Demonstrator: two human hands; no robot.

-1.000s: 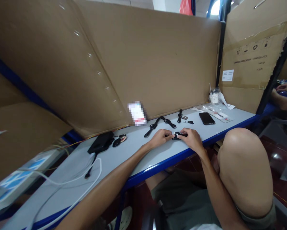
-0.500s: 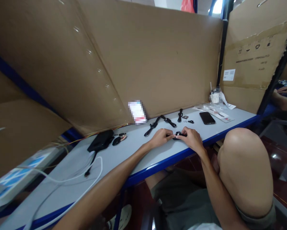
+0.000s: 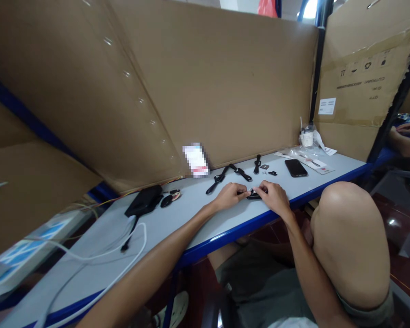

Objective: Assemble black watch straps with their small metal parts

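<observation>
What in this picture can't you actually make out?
Head view only:
- small black part: mostly covered by the left hand and right hand pinching it.
- white label against the cardboard: blurred out, unreadable.
- tiny bits beside the phone: too small to identify.
- another person's arm: cut off by the right edge.

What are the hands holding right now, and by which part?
A small black part, pinched at its ends: left hand on the left end, right hand on the right. Too small to identify further.
</observation>
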